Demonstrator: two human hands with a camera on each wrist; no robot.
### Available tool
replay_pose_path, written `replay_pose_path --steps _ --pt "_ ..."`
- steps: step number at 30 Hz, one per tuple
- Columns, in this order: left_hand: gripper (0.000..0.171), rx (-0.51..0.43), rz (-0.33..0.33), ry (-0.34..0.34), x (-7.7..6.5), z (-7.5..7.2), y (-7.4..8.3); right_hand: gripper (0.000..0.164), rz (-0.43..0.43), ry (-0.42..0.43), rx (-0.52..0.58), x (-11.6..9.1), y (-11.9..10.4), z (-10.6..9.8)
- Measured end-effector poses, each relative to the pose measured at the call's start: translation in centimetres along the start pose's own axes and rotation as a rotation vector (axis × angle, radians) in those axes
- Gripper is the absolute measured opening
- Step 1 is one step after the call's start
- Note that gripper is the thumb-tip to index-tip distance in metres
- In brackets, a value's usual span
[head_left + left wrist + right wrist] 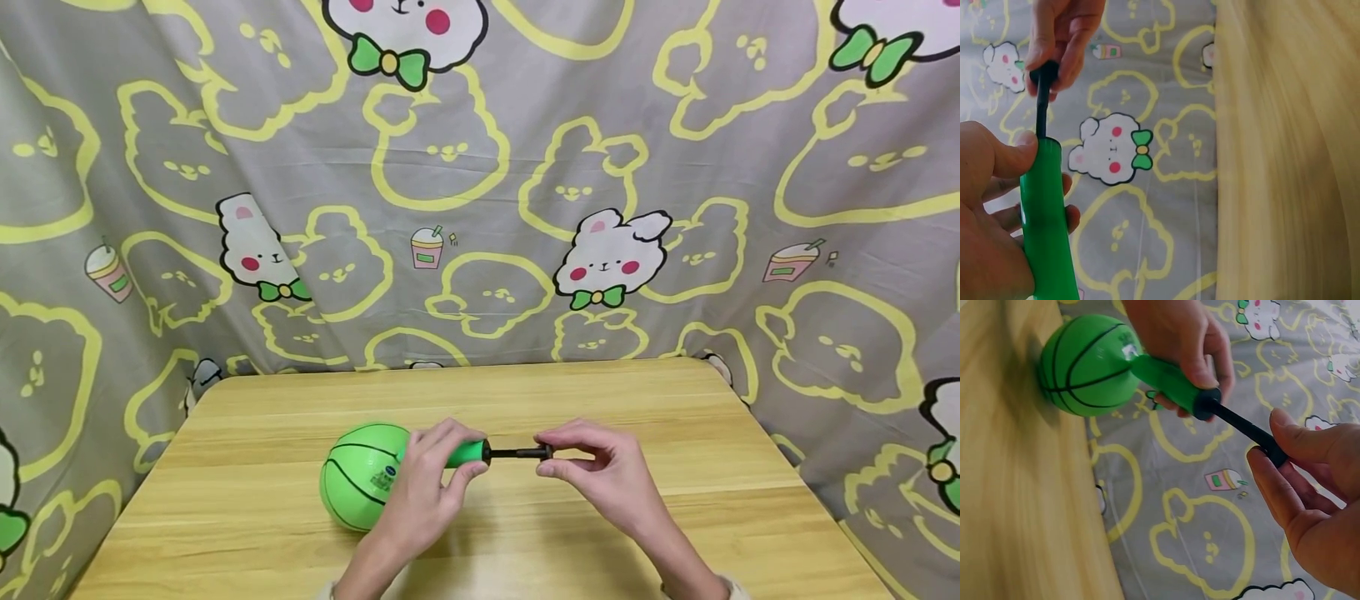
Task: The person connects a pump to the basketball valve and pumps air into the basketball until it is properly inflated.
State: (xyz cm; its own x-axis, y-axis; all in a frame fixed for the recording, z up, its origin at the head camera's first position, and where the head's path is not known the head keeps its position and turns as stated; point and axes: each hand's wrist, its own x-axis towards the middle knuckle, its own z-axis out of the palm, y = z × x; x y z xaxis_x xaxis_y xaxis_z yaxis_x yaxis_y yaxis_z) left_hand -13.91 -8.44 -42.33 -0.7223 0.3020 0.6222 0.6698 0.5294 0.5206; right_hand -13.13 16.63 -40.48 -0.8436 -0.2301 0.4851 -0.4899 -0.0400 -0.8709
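Note:
A green hand pump [1169,381] with a black rod lies roughly level above the table, its far end at the green ball [360,479]. My left hand [431,479] grips the pump's green barrel [1047,212], fingers curled round it. My right hand [611,471] pinches the black handle [1274,453] between thumb and fingers. Between barrel and handle, part of the black rod [516,453] shows, drawn out. The ball, marked with black lines, sits on the table left of my left hand, which partly hides it in the head view.
The wooden table [675,533] spreads under both hands. Behind it and at both sides hangs a grey curtain [517,108] with yellow outlines and white rabbit faces.

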Motion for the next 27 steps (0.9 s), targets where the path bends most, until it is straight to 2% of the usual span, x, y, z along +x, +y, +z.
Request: replay_pose_path --steps 15,27 --pt "0.022 0.035 0.056 -0.014 -0.3 1.0 0.4 0.028 0.053 0.004 -0.02 -0.6 1.7 2.8" --pt "0.022 0.025 0.071 -0.058 -0.3 1.1 0.4 0.023 0.129 -0.096 -0.052 -0.4 0.7 1.6"
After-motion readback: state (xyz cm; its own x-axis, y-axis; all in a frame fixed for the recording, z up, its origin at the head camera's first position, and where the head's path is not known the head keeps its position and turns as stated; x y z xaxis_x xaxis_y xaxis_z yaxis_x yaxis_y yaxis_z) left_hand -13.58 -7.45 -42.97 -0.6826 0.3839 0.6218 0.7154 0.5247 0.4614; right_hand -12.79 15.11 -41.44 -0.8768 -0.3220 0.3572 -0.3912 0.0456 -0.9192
